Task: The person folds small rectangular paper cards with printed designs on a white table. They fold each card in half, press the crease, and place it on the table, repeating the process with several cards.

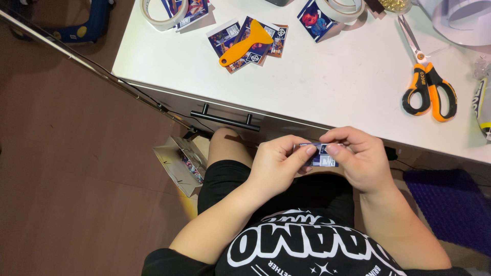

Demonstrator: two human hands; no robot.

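**Small card being worked over the lap; printed pieces lying on the table**

The left hand point(276, 163) and right hand point(360, 158) are both pinching one small blue printed card point(319, 155), holding it below the front edge of the white table point(317, 87). Judging by the grip, handling is in progress, not finished. Further printed cards point(248, 43) are lying under an orange scraper point(245, 43) near the rear edge. Orange scissors point(427, 87) are resting toward the right edge, tape rolls point(163, 13) at the rear.

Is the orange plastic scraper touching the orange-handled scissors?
Apart. The head view shows the orange plastic scraper and the orange-handled scissors separated by bare white table.
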